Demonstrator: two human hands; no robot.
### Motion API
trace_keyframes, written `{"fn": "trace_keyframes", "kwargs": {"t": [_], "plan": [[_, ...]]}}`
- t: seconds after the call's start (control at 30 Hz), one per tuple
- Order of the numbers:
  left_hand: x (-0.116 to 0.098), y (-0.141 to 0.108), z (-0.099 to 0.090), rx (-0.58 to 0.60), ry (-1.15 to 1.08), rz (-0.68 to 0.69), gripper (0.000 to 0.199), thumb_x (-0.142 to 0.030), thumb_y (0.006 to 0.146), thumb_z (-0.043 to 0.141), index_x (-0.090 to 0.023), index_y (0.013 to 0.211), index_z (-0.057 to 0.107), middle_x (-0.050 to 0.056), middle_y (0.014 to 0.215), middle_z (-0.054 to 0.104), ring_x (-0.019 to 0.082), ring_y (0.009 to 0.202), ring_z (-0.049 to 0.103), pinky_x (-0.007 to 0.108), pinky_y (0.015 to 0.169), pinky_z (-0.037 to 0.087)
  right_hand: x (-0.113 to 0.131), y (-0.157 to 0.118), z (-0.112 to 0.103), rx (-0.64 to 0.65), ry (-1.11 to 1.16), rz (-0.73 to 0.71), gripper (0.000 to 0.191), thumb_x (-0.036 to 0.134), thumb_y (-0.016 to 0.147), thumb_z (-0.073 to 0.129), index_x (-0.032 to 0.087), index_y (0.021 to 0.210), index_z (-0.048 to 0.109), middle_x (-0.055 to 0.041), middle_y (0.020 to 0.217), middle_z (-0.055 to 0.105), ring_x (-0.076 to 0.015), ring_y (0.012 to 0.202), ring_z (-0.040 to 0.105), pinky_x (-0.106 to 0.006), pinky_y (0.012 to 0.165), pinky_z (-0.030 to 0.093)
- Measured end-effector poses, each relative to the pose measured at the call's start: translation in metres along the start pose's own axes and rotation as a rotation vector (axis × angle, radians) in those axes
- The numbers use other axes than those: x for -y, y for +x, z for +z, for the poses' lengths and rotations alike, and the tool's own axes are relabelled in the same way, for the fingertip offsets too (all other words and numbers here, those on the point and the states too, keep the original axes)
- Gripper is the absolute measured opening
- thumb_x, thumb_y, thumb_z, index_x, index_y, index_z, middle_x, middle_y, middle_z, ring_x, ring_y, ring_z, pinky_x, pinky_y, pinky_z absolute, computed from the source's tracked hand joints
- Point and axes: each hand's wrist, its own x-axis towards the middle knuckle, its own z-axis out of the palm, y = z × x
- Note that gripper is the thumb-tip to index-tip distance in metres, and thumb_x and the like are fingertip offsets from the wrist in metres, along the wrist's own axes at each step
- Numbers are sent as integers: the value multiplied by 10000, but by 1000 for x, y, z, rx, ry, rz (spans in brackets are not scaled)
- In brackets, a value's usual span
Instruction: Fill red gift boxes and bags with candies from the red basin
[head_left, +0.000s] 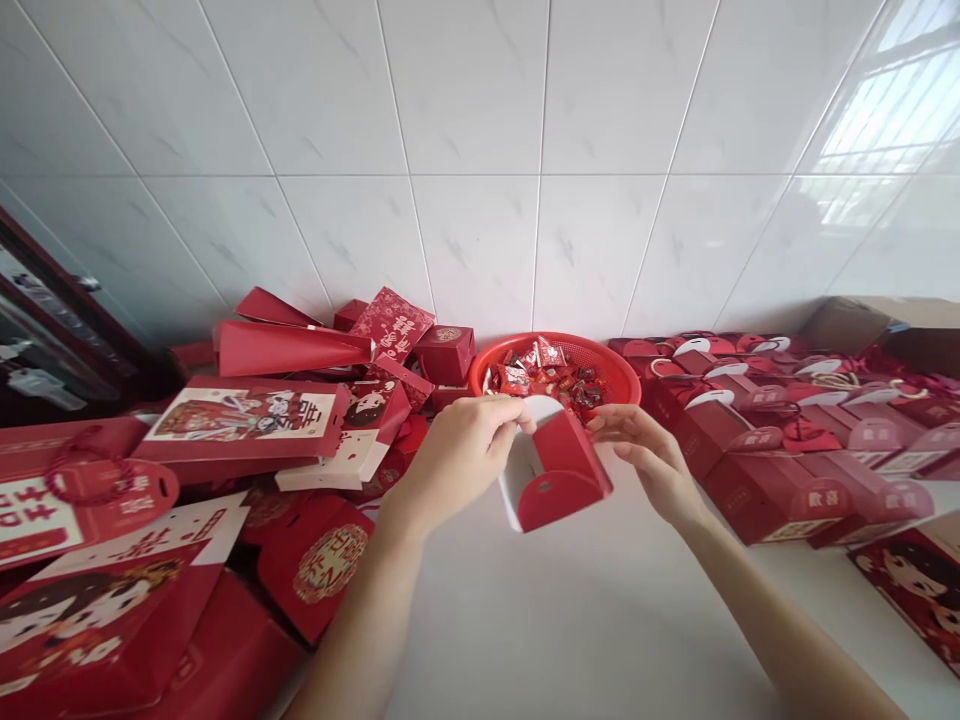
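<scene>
A red box with a white inside (568, 465), its top open, is tilted above the white table in the middle. My left hand (474, 445) pinches the box's white upper left flap between thumb and fingers. Beside the box's right side is my right hand (646, 455), its fingers apart and its fingertips close to the upper right edge; whether they touch it I cannot tell. Just behind the box, a red plastic basket (628, 378) holds wrapped candies (551, 355).
Red gift boxes and bags (244, 420) are heaped at the left. Several closed red boxes with handles (780, 495) stand in rows at the right, with a cardboard box (885, 312) behind. A tiled wall (480, 240) rises behind the white table (570, 620).
</scene>
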Motion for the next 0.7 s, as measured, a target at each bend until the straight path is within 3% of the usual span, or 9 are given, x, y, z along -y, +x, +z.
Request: {"fn": "trace_keyframes", "kwargs": {"t": [0.1,0.2,0.37,0.43,0.53,0.7], "plan": [[-3,2,7,112,42,10,363,-73,902,423,-252,946,735,-17,993,777,195,901,707,287,758,483,20,-2,11,-108,-345,-126,203,418,861,644,218,865,611,-39,871,666,-195,820,611,-315,759,485],[-6,5,15,212,59,50,372,-81,901,418,-260,982,734,-6,1003,779,214,927,713,295,739,479,33,-9,33,-39,-642,-143,247,392,820,676,220,764,509,2,718,598,-148,628,527,-267,589,409],[-4,10,29,345,84,45,296,-70,854,437,-228,840,687,25,861,749,215,812,694,287,674,452,28,-18,66,128,-1043,22,311,361,754,705,224,887,460,-30,850,658,-173,621,582,-252,507,260],[1,11,33,389,78,49,275,-78,829,478,-235,921,684,39,933,745,230,888,690,293,733,472,24,-19,72,170,-1104,101,345,356,744,708,224,908,434,-45,873,660,-196,659,616,-254,495,224],[9,9,35,467,62,57,399,-85,778,542,-254,1123,650,56,1131,713,256,1061,659,321,867,490,21,-18,69,223,-1126,186,306,317,777,665,227,916,407,-50,898,656,-200,671,626,-265,489,200],[17,8,25,565,75,10,598,-131,713,617,-258,1296,568,65,1376,596,303,1304,529,362,995,474,19,-17,41,303,-1014,247,232,180,777,592,235,865,384,-16,870,648,-190,714,624,-262,547,300]]}}
